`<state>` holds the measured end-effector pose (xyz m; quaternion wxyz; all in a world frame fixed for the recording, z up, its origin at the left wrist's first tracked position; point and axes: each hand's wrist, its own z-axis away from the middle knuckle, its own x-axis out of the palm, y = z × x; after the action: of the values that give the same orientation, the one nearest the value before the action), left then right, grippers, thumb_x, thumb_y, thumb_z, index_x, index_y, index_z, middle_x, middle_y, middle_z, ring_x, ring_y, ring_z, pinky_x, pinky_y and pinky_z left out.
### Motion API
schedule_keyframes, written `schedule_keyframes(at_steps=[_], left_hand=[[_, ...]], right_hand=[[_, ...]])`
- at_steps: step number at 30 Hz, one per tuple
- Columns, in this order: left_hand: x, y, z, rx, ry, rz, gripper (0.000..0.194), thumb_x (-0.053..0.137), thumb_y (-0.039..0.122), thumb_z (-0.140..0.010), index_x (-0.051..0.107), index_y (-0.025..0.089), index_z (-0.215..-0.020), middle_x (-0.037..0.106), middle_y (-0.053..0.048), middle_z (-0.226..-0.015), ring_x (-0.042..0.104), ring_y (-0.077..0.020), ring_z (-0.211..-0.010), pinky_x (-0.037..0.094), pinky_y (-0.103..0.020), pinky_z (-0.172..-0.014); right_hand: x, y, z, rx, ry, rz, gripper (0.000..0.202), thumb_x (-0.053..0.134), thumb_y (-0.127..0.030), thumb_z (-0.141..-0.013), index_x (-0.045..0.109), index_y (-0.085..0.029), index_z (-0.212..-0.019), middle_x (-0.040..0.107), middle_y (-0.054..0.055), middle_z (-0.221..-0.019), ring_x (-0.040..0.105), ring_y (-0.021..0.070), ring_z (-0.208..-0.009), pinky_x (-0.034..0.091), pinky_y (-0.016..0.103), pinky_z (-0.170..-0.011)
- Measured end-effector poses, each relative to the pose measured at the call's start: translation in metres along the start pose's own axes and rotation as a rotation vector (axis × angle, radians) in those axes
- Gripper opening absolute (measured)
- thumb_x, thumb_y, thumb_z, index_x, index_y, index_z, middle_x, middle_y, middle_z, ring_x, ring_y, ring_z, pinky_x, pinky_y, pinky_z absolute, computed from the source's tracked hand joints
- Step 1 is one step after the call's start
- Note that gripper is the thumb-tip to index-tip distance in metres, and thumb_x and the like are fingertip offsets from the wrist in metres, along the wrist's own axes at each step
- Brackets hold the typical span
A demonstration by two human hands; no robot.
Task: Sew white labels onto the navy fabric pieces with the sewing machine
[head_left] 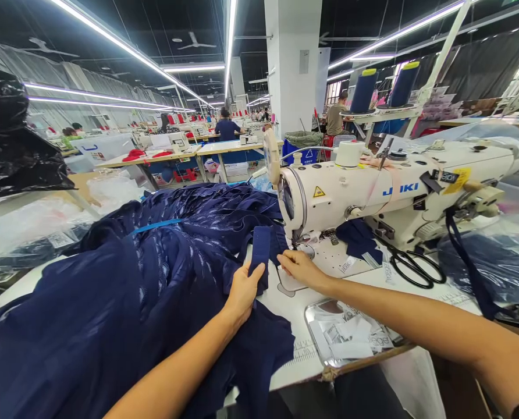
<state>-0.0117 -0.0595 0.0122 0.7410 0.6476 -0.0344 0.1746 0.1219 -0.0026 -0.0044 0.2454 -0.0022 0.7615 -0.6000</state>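
Navy cloth, smooth and matte, makes up the flat band [260, 250] in the left hand [242, 294], a strip with straight sides and a squared upper end. It stands over the pale sewing table [281, 366], just short of the machine's needle area, its long axis running nearly from 12 to 6 o'clock, free end towards 12. The left thumb lies flat on its face and the fingers close behind it, gripping the lower part. At the band's 3 o'clock, the right hand [302, 269] has its fingers bent and fingertips by the edge of the cloth; whether they pinch it, I cannot tell. From the band, a heap of navy garments [155, 262] spreads to 9 o'clock, softly folded, with wavy lighter lines and a bright blue strip [157, 226] across it. Towards 2 o'clock sits the cream sewing machine [351, 186], glossy and rounded; beyond it at 1 o'clock stand tapering navy thread cones [363, 92]. Black-handled scissors [397, 256] lie at 3 o'clock, and a shiny metal tray [312, 333] of crumpled white labels [353, 331] at 4.
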Motion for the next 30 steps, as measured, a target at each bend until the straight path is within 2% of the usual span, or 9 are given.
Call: schedule_keyframes(at_steps=[3,7,12,15,17,18,24,28,30], left_hand=[[0.003,-0.005,0.003,-0.041,0.002,0.033,0.030,0.075,0.034,-0.049,0.062,0.014,-0.067,0.057,0.002,-0.052,0.047,-0.0083,-0.042,0.037,-0.020,-0.043],[0.004,0.000,0.001,-0.083,0.048,0.059,0.027,0.076,0.032,-0.048,0.057,0.014,-0.056,0.051,0.004,-0.044,0.042,-0.0055,-0.038,0.032,-0.018,-0.039],[-0.003,0.022,-0.005,0.076,0.290,0.194,0.024,0.076,0.025,-0.048,0.058,0.015,-0.059,0.055,0.005,-0.049,0.049,-0.0064,-0.043,0.039,-0.018,-0.044],[-0.003,0.024,-0.002,0.070,0.208,0.183,0.027,0.075,0.029,-0.049,0.062,0.015,-0.068,0.060,0.003,-0.054,0.054,-0.0097,-0.047,0.042,-0.020,-0.047],[-0.002,0.021,0.001,0.076,0.127,0.178,0.032,0.075,0.031,-0.049,0.064,0.015,-0.074,0.063,0.002,-0.057,0.057,-0.0116,-0.050,0.044,-0.021,-0.049],[-0.001,0.019,0.002,0.089,0.117,0.185,0.034,0.076,0.032,-0.049,0.064,0.015,-0.076,0.064,0.001,-0.059,0.058,-0.0123,-0.051,0.044,-0.022,-0.050],[-0.003,0.019,0.005,0.090,0.124,0.196,0.034,0.077,0.032,-0.047,0.065,0.015,-0.074,0.066,0.000,-0.061,0.060,-0.0141,-0.055,0.047,-0.025,-0.057],[-0.003,0.019,0.006,0.110,0.109,0.189,0.032,0.077,0.031,-0.048,0.066,0.016,-0.072,0.067,0.000,-0.064,0.061,-0.0153,-0.059,0.047,-0.026,-0.061],[-0.002,0.017,0.006,0.127,0.108,0.183,0.030,0.077,0.030,-0.048,0.066,0.015,-0.072,0.068,-0.001,-0.066,0.062,-0.0156,-0.062,0.046,-0.027,-0.063]], right_hand=[[0.001,0.003,0.001,-0.019,0.043,0.001,0.036,0.046,-0.039,-0.073,0.027,-0.020,-0.048,0.026,-0.007,-0.046,0.028,0.0083,-0.046,0.023,0.023,-0.047],[-0.003,0.008,0.004,-0.050,0.026,-0.016,0.036,0.044,-0.039,-0.072,0.023,-0.021,-0.048,0.023,-0.007,-0.047,0.025,0.0085,-0.047,0.021,0.023,-0.047],[-0.005,0.012,0.005,-0.067,0.061,-0.022,0.034,0.042,-0.033,-0.073,0.022,-0.021,-0.049,0.024,-0.006,-0.047,0.026,0.0086,-0.047,0.023,0.023,-0.048],[-0.003,0.008,0.005,-0.094,-0.009,0.082,0.021,0.045,-0.028,-0.073,0.039,-0.019,-0.055,0.030,-0.007,-0.047,0.030,0.0091,-0.047,0.024,0.023,-0.050],[-0.001,0.004,0.006,-0.084,-0.057,0.128,0.008,0.046,-0.025,-0.073,0.051,-0.019,-0.070,0.034,-0.008,-0.046,0.034,0.0098,-0.047,0.026,0.023,-0.051],[0.000,0.002,0.007,-0.076,-0.059,0.127,0.009,0.046,-0.024,-0.073,0.053,-0.019,-0.077,0.035,-0.008,-0.047,0.035,0.0100,-0.048,0.027,0.023,-0.051],[0.005,-0.017,0.015,-0.097,0.047,-0.064,0.012,0.046,-0.025,-0.073,0.055,-0.018,-0.079,0.052,-0.002,-0.065,0.046,0.0099,-0.054,0.036,0.023,-0.053],[0.014,-0.035,0.017,0.024,0.004,-0.212,0.016,0.048,-0.024,-0.073,0.053,-0.018,-0.087,0.049,-0.006,-0.051,0.044,0.0078,-0.038,0.034,0.021,-0.042],[0.021,-0.042,0.015,0.066,0.005,-0.328,0.016,0.050,-0.024,-0.071,0.052,-0.019,-0.087,0.052,-0.006,-0.058,0.046,0.0067,-0.036,0.034,0.020,-0.040]])
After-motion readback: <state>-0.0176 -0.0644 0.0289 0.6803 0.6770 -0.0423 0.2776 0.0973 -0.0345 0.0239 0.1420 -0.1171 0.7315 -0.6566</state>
